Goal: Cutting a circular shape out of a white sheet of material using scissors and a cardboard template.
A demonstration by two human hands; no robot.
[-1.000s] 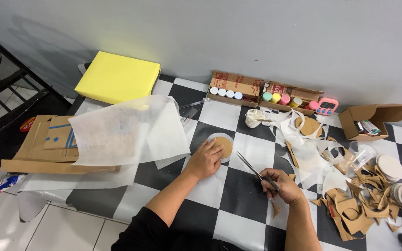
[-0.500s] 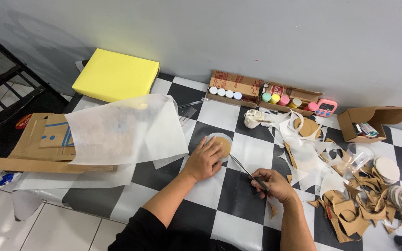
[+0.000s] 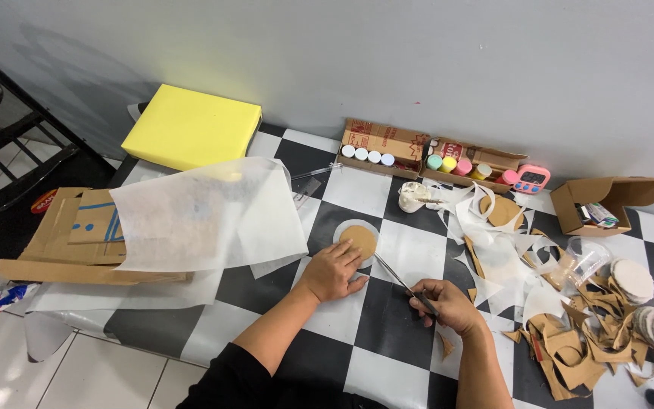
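My left hand (image 3: 332, 270) lies flat on the checkered table, its fingers pressing the near edge of a round brown cardboard disc (image 3: 358, 239) that rests on a white paper circle. My right hand (image 3: 443, 303) is closed around the handles of scissors (image 3: 395, 274), whose thin blades point up and left toward the disc's right side. The blade tips sit just beside the paper circle.
A large white paper sheet (image 3: 206, 216) covers flattened cardboard (image 3: 70, 235) at left, a yellow block (image 3: 191, 125) behind it. Boxes of small paint bottles (image 3: 418, 155), a pink timer (image 3: 531, 179), an open carton (image 3: 603, 201), and piles of cardboard and paper scraps (image 3: 569, 341) crowd the right.
My right hand with the scissors has moved left and up, bringing the blades closer to the disc. My left hand stayed on the disc.
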